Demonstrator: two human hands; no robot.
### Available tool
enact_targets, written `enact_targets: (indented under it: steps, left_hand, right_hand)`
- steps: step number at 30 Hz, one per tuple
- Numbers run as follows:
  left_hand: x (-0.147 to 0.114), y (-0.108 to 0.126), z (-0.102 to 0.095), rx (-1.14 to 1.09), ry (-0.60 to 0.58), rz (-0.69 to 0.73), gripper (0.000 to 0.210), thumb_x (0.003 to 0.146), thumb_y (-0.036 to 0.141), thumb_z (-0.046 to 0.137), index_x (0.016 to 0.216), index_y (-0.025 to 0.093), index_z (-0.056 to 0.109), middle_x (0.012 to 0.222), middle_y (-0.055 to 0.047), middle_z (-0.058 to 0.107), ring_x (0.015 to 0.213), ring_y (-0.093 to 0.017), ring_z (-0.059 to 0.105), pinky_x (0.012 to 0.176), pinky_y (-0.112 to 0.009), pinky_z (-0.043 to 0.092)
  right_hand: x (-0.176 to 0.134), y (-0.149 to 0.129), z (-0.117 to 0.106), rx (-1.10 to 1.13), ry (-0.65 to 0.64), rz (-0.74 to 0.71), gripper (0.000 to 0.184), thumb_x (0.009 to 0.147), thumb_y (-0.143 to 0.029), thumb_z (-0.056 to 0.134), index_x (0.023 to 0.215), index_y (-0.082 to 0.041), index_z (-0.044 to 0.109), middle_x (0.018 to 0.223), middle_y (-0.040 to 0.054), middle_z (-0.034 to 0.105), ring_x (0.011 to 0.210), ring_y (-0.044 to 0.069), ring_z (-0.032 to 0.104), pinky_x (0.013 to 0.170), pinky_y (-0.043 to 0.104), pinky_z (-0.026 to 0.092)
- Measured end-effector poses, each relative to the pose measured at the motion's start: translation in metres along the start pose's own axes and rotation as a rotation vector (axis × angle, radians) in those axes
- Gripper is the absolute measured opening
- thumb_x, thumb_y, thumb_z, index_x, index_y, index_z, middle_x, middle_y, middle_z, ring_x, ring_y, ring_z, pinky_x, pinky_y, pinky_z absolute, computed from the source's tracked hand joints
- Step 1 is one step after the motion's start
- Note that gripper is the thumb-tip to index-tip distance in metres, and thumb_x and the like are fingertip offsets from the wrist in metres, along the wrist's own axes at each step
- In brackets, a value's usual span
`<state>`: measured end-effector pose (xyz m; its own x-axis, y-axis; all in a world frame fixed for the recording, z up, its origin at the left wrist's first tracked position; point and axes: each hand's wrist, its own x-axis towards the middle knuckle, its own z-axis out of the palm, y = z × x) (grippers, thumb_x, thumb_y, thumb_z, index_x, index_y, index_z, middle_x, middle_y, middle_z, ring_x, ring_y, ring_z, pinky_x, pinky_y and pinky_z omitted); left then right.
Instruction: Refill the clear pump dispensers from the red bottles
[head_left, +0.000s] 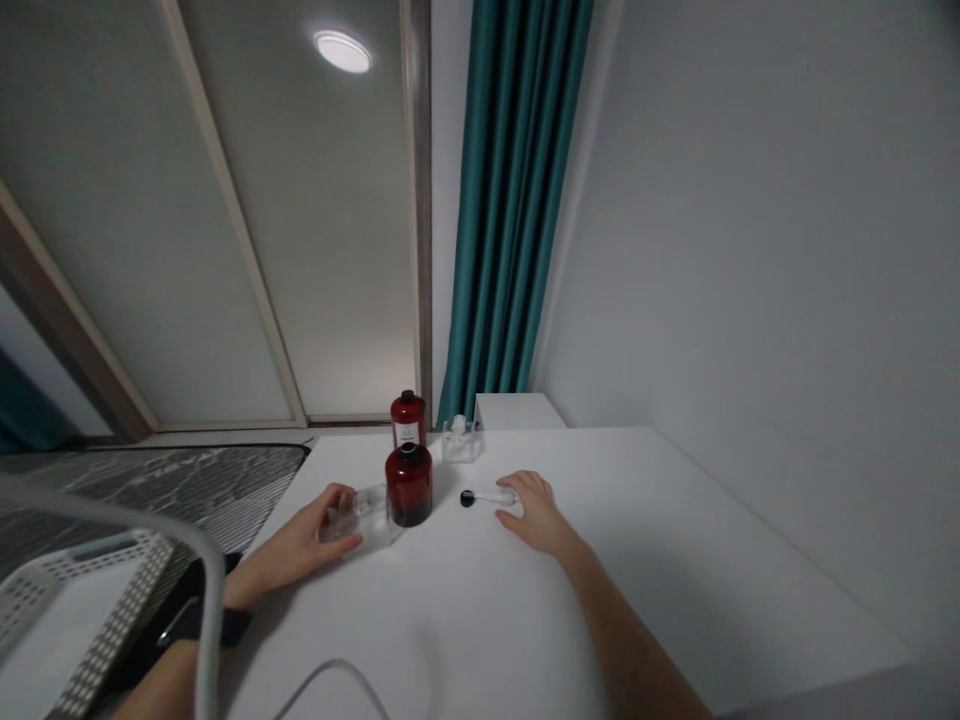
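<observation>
My left hand (319, 530) is wrapped round a clear square glass bottle (373, 512) on the white table, thumb in front and fingers behind. Right beside that bottle stands a dark red-brown round bottle (409, 488) with a black neck. My right hand (534, 510) has its thumb and fingers round one end of a slim whitish tube (491, 497). The tube's other end, a round black piece (467, 498), points left toward the red-brown bottle. Whether the tube is lifted or rests on the table, I cannot tell.
Behind stand a taller red-brown bottle (406, 415) with a white label and a clear glass bottle (460, 442) with a whitish top. A white box (519, 411) is at the back. White basket (90, 600) at left; a pale cable (330, 668) crosses the front.
</observation>
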<state>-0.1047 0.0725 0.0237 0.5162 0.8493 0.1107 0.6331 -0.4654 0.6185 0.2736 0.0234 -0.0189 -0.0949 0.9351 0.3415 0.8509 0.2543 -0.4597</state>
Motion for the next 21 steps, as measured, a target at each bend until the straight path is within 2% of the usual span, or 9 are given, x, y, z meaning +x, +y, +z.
enact_targets:
  steps: [3, 12, 17, 21]
  left_hand:
    - [-0.0009, 0.0005, -0.0003, 0.001, -0.007, -0.010, 0.039, 0.081, 0.044, 0.061, 0.107, 0.020, 0.045, 0.096, -0.004, 0.059, 0.080, -0.020, 0.056, 0.076, -0.032, 0.047]
    - [-0.0010, -0.0002, 0.0006, -0.012, -0.025, -0.020, 0.042, 0.080, 0.044, 0.061, 0.109, 0.019, 0.046, 0.098, -0.006, 0.059, 0.083, -0.021, 0.056, 0.076, -0.033, 0.046]
    - [-0.0004, 0.0013, 0.0016, -0.031, -0.017, -0.010, 0.043, 0.077, 0.042, 0.064, 0.110, 0.018, 0.049, 0.096, -0.005, 0.061, 0.081, -0.021, 0.055, 0.075, -0.032, 0.046]
    - [-0.0018, 0.0063, -0.0048, -0.041, -0.008, 0.009, 0.033, 0.077, 0.044, 0.061, 0.097, 0.019, 0.051, 0.088, -0.002, 0.059, 0.079, -0.020, 0.053, 0.074, -0.030, 0.044]
  right_hand:
    - [-0.0013, 0.0092, 0.0005, 0.005, -0.019, 0.034, 0.025, 0.077, -0.016, 0.066, 0.101, -0.022, 0.061, 0.104, 0.0046, 0.063, 0.103, 0.024, 0.055, 0.093, 0.040, 0.039]
    - [0.0008, 0.0091, 0.0030, 0.029, -0.025, 0.051, 0.019, 0.078, -0.015, 0.063, 0.094, -0.022, 0.058, 0.098, 0.0032, 0.062, 0.098, 0.024, 0.054, 0.091, 0.038, 0.040]
    - [0.0011, 0.0090, 0.0035, 0.060, 0.019, 0.065, 0.016, 0.076, -0.015, 0.064, 0.089, -0.023, 0.059, 0.094, 0.0022, 0.064, 0.095, 0.024, 0.057, 0.089, 0.038, 0.042]
    - [0.0034, 0.0053, -0.0002, 0.117, 0.091, 0.071, 0.013, 0.079, -0.018, 0.062, 0.091, -0.023, 0.060, 0.094, 0.0037, 0.066, 0.095, 0.025, 0.060, 0.088, 0.040, 0.045]
